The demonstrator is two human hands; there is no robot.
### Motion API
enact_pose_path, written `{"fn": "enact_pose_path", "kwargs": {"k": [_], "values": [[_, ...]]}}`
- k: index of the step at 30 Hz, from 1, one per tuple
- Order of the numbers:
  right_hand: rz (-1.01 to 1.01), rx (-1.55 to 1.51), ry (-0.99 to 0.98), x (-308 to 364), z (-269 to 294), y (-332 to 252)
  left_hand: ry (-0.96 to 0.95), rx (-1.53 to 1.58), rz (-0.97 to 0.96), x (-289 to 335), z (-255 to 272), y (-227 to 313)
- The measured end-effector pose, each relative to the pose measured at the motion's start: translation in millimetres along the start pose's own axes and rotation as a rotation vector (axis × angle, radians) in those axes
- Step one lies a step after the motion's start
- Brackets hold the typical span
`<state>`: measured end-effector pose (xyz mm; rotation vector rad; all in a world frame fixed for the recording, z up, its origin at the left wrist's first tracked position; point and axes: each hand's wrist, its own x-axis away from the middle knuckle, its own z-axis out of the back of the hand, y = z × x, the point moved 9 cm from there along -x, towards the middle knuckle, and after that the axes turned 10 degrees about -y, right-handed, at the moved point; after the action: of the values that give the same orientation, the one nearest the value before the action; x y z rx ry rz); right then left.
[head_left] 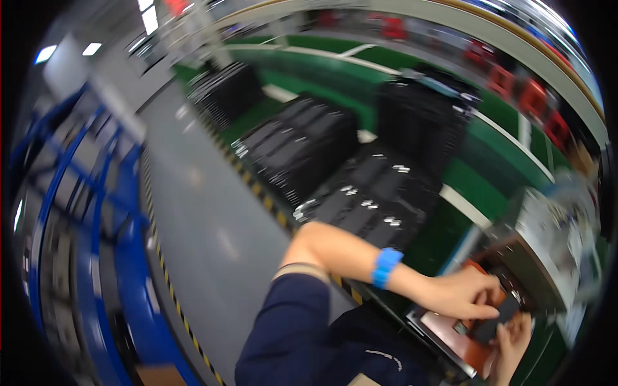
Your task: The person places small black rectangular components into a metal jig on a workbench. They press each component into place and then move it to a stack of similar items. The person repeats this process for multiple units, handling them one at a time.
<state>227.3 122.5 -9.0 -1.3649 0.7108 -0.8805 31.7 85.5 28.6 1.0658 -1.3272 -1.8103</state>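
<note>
My left hand (465, 294), with a blue band (387, 267) on the wrist, reaches to the lower right, its fingers bent and closed at the upper edge of a dark grey rectangular piece (497, 318). On the piece's lower edge, the fingers of my right hand (513, 341) are pinched. Under the hands lies an orange and pinkish surface (447, 327) in a metal-edged tray or frame. The exact kind of the dark piece cannot be made out, and motion blurs the picture.
A grey and brown box-like housing (537, 248) stands just beyond my hands. Several black cases or crates (296, 138) stand on the green floor (341, 80) ahead. A grey walkway (199, 212) with yellow-black edging runs left, beside a blue rack (106, 257).
</note>
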Motion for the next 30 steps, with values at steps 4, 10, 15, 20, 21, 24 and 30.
{"fn": "enact_pose_path", "kwargs": {"k": [4, 10, 15, 20, 21, 24, 30], "values": [[0.015, 0.456, -0.153, 11, -38, -28, 0.105, 0.299, -0.034, 24, -17, -10], [0.598, 0.53, -0.313, 12, -74, -65, 0.51, -0.434, 0.024, 106, 95, 26], [0.562, 0.673, -0.239, 27, -92, -80, 0.977, -0.828, 0.37, 200, 223, 47], [0.551, 0.754, -0.42, 34, -113, -82, 0.806, -0.449, 0.387, 206, 260, -43], [0.54, 0.783, -0.417, 36, -111, -81, 0.802, -0.526, 0.309, 186, 252, -42], [0.535, 0.801, -0.431, 41, -106, -74, 0.682, -0.53, 0.401, 155, 237, -57], [0.627, 0.852, -0.578, 29, -127, -85, 0.695, -0.823, 0.311, 144, 218, -24]]}}
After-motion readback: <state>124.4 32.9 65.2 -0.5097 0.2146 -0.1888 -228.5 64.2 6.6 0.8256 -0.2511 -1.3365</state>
